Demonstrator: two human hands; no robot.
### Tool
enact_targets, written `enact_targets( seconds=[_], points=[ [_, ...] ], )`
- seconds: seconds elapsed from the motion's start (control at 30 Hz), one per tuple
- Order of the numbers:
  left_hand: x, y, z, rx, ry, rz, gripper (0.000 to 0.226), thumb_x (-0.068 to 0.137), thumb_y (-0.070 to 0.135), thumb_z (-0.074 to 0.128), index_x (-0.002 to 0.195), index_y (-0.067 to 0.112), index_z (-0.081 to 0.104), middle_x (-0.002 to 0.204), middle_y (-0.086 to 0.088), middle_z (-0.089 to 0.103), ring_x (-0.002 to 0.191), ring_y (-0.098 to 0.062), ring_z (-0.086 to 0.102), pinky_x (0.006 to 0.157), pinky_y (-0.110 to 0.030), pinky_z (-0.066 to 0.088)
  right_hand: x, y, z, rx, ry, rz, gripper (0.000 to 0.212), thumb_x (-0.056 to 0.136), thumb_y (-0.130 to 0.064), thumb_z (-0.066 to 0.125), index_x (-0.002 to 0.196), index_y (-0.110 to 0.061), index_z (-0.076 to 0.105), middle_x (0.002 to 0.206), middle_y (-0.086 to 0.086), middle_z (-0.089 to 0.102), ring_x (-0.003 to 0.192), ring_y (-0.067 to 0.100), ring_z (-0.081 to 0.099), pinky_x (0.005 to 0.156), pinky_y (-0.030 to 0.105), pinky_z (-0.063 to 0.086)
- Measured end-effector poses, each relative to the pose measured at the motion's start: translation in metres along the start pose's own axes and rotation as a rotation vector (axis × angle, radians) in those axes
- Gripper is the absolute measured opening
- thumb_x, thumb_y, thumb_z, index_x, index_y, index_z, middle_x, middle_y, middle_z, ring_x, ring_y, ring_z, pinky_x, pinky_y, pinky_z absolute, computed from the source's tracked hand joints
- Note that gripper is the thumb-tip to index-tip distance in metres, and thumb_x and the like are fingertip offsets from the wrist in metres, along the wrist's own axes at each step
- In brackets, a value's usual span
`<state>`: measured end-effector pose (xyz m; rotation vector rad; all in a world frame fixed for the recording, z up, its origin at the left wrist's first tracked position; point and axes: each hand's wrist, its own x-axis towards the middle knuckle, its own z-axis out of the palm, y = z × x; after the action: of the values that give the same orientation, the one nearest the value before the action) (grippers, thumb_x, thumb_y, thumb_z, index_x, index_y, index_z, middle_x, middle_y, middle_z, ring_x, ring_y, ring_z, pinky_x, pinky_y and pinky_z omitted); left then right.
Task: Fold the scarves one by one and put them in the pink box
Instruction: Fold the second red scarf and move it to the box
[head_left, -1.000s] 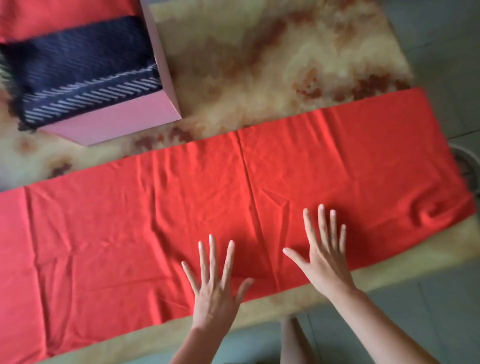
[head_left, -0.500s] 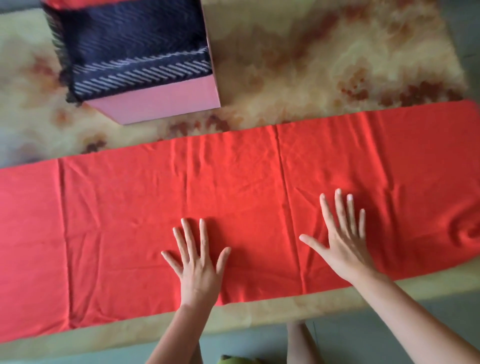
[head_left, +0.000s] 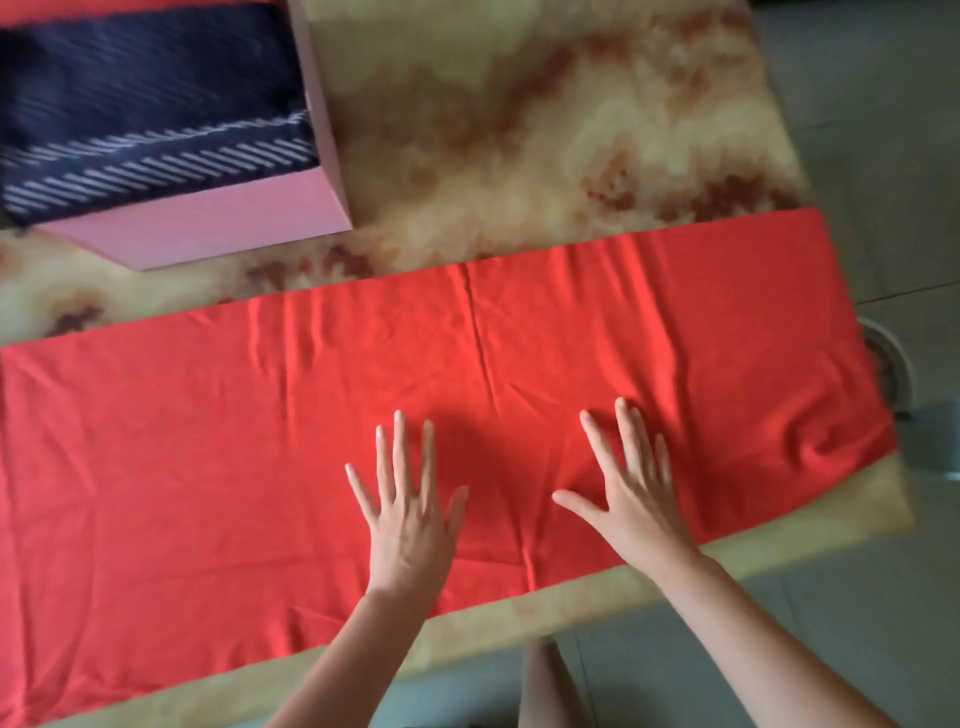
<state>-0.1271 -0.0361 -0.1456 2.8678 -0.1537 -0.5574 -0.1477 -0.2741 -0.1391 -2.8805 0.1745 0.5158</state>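
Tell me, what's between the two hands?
Only red scarf. In the head view, the left hand and right hand lie flat on it with fingers spread, and the stretch between them is bare red cloth.

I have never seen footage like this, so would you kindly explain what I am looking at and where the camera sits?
The camera is worn on a person's head, looking down at their own bare hands. The left hand and right hand lie flat, fingers spread, on a red scarf spread along the table. Nothing is gripped. At the far left stands the pink box, with a dark striped scarf folded inside.
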Motion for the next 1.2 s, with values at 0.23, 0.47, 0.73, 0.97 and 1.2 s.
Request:
enact_targets(
  seconds=[0.23,0.47,0.73,0.97,1.2],
  points=[
    [0.014,0.097,0.004,-0.062,-0.042,0.329,0.065,0.09,0.044,0.032,0.15,0.026,0.016,0.158,-0.009,0.011,0.145,-0.028,0.002,0.109,-0.061,0.008,-0.02,0.098,-0.022,0.134,0.146,0.352,0.068,0.091,-0.052,0.031,0.147,-0.014,0.032,0.155,0.016,0.021,0.139,0.036,0.027,0.114,0.048,0.025],
    [0.045,0.197,0.025,-0.064,-0.114,0.484,0.077,0.079,0.023,0.07,0.145,0.02,0.03,0.154,-0.014,0.025,0.142,-0.03,0.012,0.107,-0.059,0.012,-0.045,0.175,-0.03,0.277,0.325,0.318,0.053,0.091,-0.042,0.042,0.133,-0.012,0.052,0.14,0.011,0.046,0.127,0.024,0.041,0.107,0.032,0.029],
    [0.079,0.321,0.014,0.026,-0.271,0.669,0.065,0.098,0.033,0.038,0.15,0.035,-0.002,0.157,0.003,-0.019,0.143,-0.018,-0.023,0.111,-0.055,-0.012,-0.013,0.266,-0.05,0.756,0.439,1.153,0.078,0.069,-0.077,0.046,0.112,-0.015,0.067,0.11,0.011,0.067,0.108,0.032,0.053,0.084,0.032,0.031],
    [0.077,0.357,0.045,0.276,-0.372,0.717,0.065,0.098,0.047,0.032,0.149,0.035,-0.006,0.154,-0.003,-0.029,0.141,-0.025,-0.028,0.107,-0.064,-0.009,0.005,0.288,-0.035,0.747,0.463,1.158,0.035,0.082,-0.049,0.065,0.093,-0.017,0.072,0.099,0.01,0.067,0.105,0.036,0.05,0.074,0.03,0.021],
    [0.075,0.35,0.053,0.331,-0.295,0.733,0.075,0.094,0.051,0.039,0.147,0.038,-0.013,0.153,-0.003,-0.03,0.141,-0.027,-0.028,0.107,-0.066,-0.007,-0.041,0.288,-0.038,1.25,0.761,1.229,0.017,0.089,-0.025,0.063,0.079,-0.013,0.056,0.09,0.008,0.058,0.086,0.019,0.053,0.078,0.03,0.043]
  ],
)
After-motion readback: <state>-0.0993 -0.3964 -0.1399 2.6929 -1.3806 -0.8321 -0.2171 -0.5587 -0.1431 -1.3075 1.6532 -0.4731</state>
